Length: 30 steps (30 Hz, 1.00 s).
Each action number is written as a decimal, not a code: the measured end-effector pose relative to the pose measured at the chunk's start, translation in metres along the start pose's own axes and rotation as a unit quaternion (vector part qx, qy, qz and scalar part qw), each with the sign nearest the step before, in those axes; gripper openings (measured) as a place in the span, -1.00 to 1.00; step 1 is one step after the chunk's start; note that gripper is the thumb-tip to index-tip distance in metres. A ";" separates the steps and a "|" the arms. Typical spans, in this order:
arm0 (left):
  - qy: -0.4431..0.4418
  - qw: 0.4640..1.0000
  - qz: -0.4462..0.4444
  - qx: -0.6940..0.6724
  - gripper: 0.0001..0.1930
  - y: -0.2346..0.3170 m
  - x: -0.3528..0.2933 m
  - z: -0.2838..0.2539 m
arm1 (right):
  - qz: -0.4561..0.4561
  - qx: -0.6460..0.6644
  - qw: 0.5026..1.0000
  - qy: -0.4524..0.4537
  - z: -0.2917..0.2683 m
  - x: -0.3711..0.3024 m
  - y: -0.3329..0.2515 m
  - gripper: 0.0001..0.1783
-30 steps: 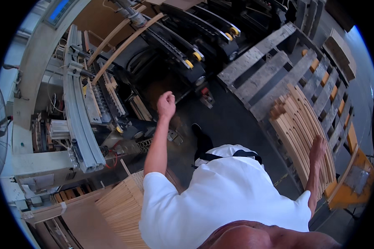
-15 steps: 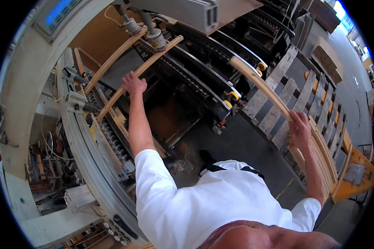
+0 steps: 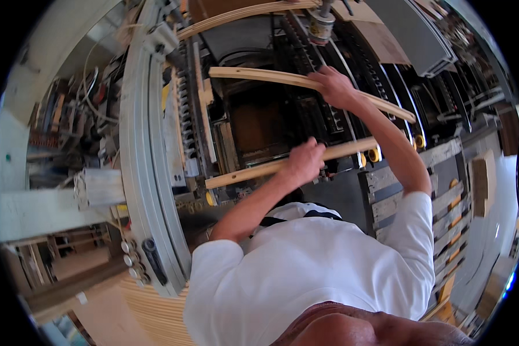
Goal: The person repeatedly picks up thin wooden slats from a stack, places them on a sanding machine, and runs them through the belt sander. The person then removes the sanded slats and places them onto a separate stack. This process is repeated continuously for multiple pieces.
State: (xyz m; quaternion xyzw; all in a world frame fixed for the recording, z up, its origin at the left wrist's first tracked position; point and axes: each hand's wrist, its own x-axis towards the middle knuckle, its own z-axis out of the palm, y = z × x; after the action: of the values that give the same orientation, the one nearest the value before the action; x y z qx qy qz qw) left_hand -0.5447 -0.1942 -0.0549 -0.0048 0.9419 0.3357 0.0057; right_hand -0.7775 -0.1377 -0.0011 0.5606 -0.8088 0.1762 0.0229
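"What is the left hand [image 3: 305,162] doing?"

"Its fingers are curled around the lower wooden strip [image 3: 248,172], near the strip's middle. That strip runs at a slant in front of the person's body, its left end lower than its right in the view."

"And the right hand [image 3: 335,88]?"

"Reaching farther out, grasping the upper wooden strip [image 3: 271,76] around its middle. That one stretches over the black rails [image 3: 330,120], its right end slanting toward the person; I can't tell whether it touches them."

"Are the two strips touching?"

"No, they're apart, with a dark opening showing between them."

"What's around them?"

"A third strip [image 3: 242,15] lies beyond, near a metal cylinder [image 3: 321,27]. A long grey rail [image 3: 137,144] stands to the left, yellow wheels [image 3: 374,154] sit by the lower strip's right end, and a slatted pallet [image 3: 389,179] is on the right."
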 end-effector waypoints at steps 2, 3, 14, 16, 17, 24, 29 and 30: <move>-0.004 1.000 -0.002 -0.028 -0.70 0.016 -0.025 0.005 | -0.046 -0.016 0.999 -0.003 0.028 0.053 -0.005 -0.53; -0.006 1.000 -0.013 -0.009 -0.71 0.024 -0.035 0.005 | -0.057 -0.022 0.998 -0.011 0.042 0.076 -0.007 -0.52; -0.009 0.971 -0.240 -0.014 -0.63 0.051 -0.144 -0.005 | 0.006 -0.114 0.990 0.084 0.117 0.192 0.026 -0.77; -0.004 0.959 -0.284 -0.013 -0.63 0.057 -0.163 -0.005 | -0.021 -0.147 0.986 0.073 0.119 0.192 0.028 -0.78; 0.007 0.953 -0.303 -0.028 -0.62 0.059 -0.171 -0.007 | -0.028 -0.135 0.986 0.089 0.120 0.194 0.027 -0.78; 0.115 0.908 -0.400 -0.048 -0.59 0.062 -0.237 0.003 | -0.036 -0.124 0.987 0.098 0.126 0.198 0.026 -0.77; 0.145 0.849 -0.504 -0.063 -0.60 0.077 -0.286 0.003 | -0.038 -0.134 0.986 0.095 0.121 0.200 0.019 -0.74; 0.154 0.838 -0.518 -0.075 -0.60 0.080 -0.300 0.007 | -0.033 -0.128 0.986 0.100 0.122 0.199 0.020 -0.73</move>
State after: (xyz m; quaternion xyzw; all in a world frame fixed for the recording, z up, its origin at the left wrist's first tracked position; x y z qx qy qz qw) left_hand -0.2455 -0.1261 -0.0059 -0.5445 0.7625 0.3478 0.0332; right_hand -0.8499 -0.3481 -0.0742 0.5590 -0.7994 0.1254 0.1811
